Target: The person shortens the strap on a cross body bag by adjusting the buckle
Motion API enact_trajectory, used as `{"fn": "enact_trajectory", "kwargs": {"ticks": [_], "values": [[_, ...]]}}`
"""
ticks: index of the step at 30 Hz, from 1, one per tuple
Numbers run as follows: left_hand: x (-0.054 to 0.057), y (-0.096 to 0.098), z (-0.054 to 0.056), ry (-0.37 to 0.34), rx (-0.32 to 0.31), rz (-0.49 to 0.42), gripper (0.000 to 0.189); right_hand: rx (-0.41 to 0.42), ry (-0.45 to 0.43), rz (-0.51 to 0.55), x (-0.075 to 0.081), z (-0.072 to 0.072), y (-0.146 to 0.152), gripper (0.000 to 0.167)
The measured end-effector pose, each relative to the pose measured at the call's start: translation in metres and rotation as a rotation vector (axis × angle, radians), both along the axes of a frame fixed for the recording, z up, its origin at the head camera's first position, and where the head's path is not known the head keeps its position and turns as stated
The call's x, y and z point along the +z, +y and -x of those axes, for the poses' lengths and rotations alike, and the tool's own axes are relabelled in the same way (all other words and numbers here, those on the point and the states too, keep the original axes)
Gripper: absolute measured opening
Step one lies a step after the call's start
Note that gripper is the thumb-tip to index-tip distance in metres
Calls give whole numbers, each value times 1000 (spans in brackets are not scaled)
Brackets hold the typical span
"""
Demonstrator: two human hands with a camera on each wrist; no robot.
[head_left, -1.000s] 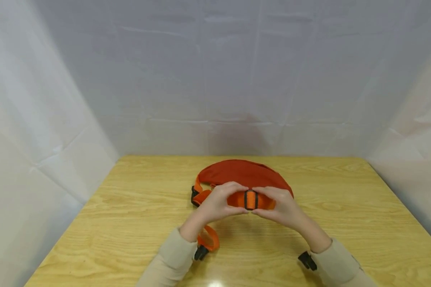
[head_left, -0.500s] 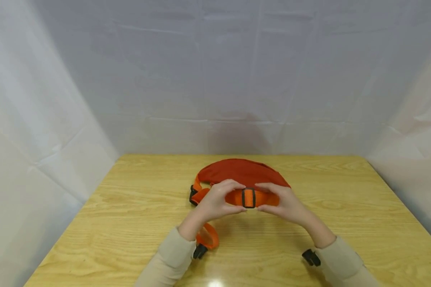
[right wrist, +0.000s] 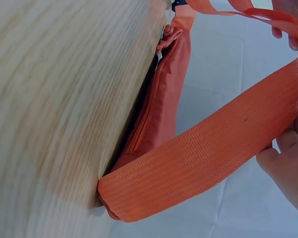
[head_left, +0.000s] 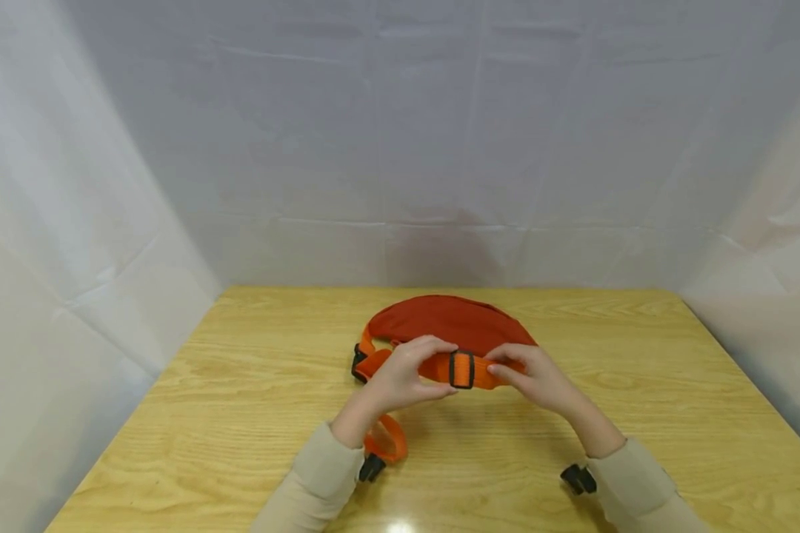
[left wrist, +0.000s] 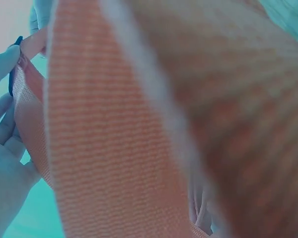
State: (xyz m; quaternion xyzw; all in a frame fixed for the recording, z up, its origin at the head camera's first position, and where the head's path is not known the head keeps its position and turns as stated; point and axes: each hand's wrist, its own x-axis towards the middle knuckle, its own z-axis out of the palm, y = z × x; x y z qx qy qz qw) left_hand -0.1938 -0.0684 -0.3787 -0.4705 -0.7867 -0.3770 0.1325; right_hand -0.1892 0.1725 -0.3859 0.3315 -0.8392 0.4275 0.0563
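Note:
A red waist bag lies toward the back of the table, with an orange webbing strap. My left hand holds the black slider buckle by its upper and lower edges, between fingers and thumb, raised in front of the bag. Just right of the buckle, my right hand pinches the strap between thumb and fingers. Up close, webbing covers much of the left wrist view. The right wrist view has the strap running from the bag's end up to the hands.
Below the left forearm, an orange strap loop ends in a black buckle piece. Another black buckle piece sits beside the right sleeve. A black buckle is at the bag's left end. White sheeting encloses the wooden table.
My right hand has let go of the slider buckle's edges, shifted right and pinched the strap beside it. The left hand stays on the buckle, which has moved slightly left.

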Motion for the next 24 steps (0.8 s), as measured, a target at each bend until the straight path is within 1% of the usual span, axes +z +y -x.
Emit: {"fn": "enact_trajectory", "kwargs": {"ticks": [3,10,13,18,24], "values": [[0,0,0,9,-11,-11,48,-11,-26,14,3,-2,-2,12],[-3,0,2,6,-53,-51,46,-18,-56,49,25,-17,-10,11],[-4,0,3,6,-54,-53,47,-28,-79,59,27,-18,-11,12],[-4,0,3,15,-52,-54,45,-28,-107,76,25,-17,-10,13],[-3,1,3,47,-48,-46,44,-25,-131,93,25,-17,-11,13]]}}
